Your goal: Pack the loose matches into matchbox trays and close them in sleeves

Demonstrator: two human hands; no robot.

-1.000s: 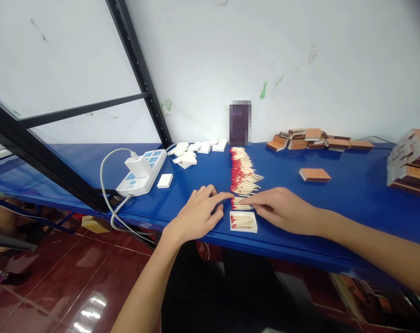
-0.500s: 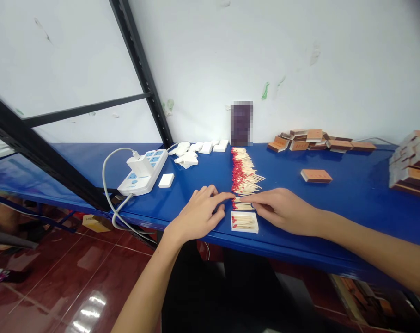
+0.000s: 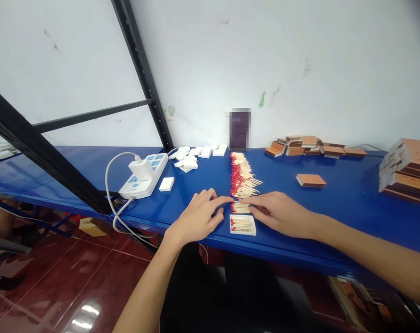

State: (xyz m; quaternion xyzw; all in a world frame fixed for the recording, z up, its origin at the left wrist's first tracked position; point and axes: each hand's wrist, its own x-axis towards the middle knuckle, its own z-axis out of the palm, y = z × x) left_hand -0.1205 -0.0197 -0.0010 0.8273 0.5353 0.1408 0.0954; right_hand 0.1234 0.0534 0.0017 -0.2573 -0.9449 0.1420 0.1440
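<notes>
A long pile of red-headed matches (image 3: 242,178) runs back from the hands on the blue table. A small row of matches (image 3: 240,207) lies in front of it, heads to the left. My left hand (image 3: 201,215) touches the head end of this row with its index finger, thumb apart. From the right, my right hand (image 3: 279,213) has its index finger over the row's upper edge and its thumb at the stick ends. Both hands have their fingers apart and lift nothing. Nearest the table edge sits a white tray (image 3: 253,232) holding several matches.
A power strip (image 3: 143,178) with a cable and a small white tray (image 3: 167,184) are at left. More white trays (image 3: 205,152) lie along the wall. One matchbox (image 3: 311,180) lies at right, with matchbox heaps (image 3: 295,151) behind and stacked boxes (image 3: 416,157) far right.
The whole view has shifted slightly. Both hands remain around the small row of matches, with almost no change in their pose.
</notes>
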